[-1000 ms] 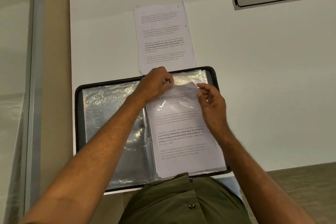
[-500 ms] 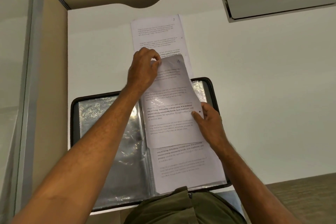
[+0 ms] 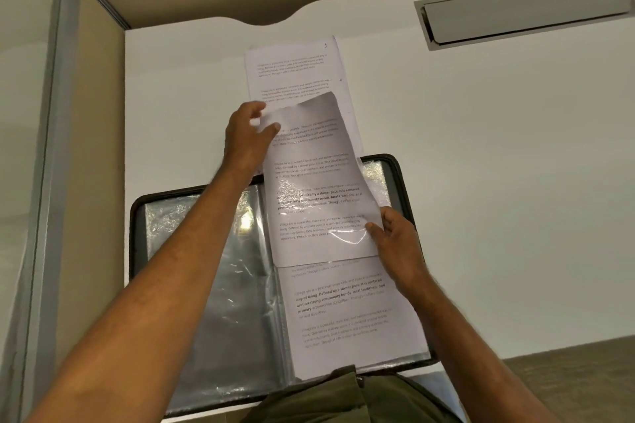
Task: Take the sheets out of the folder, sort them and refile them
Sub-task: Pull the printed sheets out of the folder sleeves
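Pinching one sheet (image 3: 314, 182), both hands' grip, above folder (image 3: 206, 285) on white desk (image 3: 498, 182).

Three white printed paper sheets: one far on the counter (image 3: 295, 69), one lifted (image 3: 316, 189), one filed (image 3: 350, 312); one black clear-sleeved folder (image 3: 192, 251); two hands, left (image 3: 245, 139) and right (image 3: 395, 237).

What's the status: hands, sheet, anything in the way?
Left hand pinches sheet top corner; right hand holds its edge. Sheet lifted above folder. Nothing blocking.
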`<control>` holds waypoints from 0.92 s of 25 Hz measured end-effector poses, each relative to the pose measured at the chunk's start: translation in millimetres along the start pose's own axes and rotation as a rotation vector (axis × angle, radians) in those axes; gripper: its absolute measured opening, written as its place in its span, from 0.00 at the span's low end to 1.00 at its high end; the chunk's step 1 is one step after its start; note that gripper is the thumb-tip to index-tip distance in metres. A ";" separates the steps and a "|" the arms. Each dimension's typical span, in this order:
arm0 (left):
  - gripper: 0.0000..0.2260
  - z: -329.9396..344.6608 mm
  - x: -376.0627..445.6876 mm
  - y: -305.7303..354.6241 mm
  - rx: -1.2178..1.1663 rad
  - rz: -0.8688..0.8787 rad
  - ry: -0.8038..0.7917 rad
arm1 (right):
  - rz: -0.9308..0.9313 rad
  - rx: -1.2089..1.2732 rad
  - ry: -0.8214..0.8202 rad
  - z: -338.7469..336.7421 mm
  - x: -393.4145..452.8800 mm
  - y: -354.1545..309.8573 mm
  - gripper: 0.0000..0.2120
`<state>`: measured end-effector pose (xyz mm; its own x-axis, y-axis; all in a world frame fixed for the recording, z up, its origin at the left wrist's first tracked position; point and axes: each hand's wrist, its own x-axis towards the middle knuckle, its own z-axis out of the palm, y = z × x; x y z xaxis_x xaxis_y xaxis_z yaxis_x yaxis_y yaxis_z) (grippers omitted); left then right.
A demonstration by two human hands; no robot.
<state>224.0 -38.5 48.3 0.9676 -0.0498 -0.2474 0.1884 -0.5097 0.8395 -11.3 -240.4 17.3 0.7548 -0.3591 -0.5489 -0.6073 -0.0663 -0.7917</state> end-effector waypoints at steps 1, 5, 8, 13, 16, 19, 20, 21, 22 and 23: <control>0.22 -2.7 -5.9 -8.4 -0.003 -0.068 -0.005 | 0.009 0.001 0.004 0.3 0.5 0.5 0.08; 0.21 -13.8 -22.6 -34.7 -0.006 -0.249 -0.119 | 0.012 -0.009 0.008 2.4 2.2 0.3 0.09; 0.08 -17.6 -23.6 -41.1 0.045 -0.244 -0.222 | 0.015 -0.019 0.010 3.4 0.6 0.3 0.09; 0.11 -16.2 -12.1 -37.4 -0.038 -0.205 -0.188 | 0.021 0.080 0.007 0.7 -3.3 -3.2 0.09; 0.09 -12.6 4.5 -34.4 -0.068 -0.185 -0.080 | 0.032 0.093 -0.010 -0.8 -2.5 -5.4 0.09; 0.04 -11.8 27.0 -26.5 -0.074 -0.135 0.039 | 0.028 0.074 -0.007 -1.7 -0.4 -4.3 0.08; 0.02 -12.0 35.4 -23.5 -0.093 -0.136 0.065 | 0.021 0.085 -0.007 -1.7 -0.3 -3.9 0.08; 0.02 -12.2 44.4 -20.7 -0.115 -0.143 0.089 | 0.012 0.092 -0.005 -1.5 0.1 -3.5 0.08; 0.03 -12.3 53.7 -18.6 -0.133 -0.153 0.111 | 0.004 0.092 -0.003 -1.3 0.2 -2.6 0.08; 0.04 -11.9 63.0 -16.5 -0.141 -0.163 0.133 | 0.001 0.086 0.003 -1.0 1.5 -1.4 0.09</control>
<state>283.8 -23.1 24.6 0.9344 0.1411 -0.3271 0.3562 -0.3760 0.8554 -9.5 -241.8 17.9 0.7536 -0.3619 -0.5487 -0.5841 0.0140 -0.8115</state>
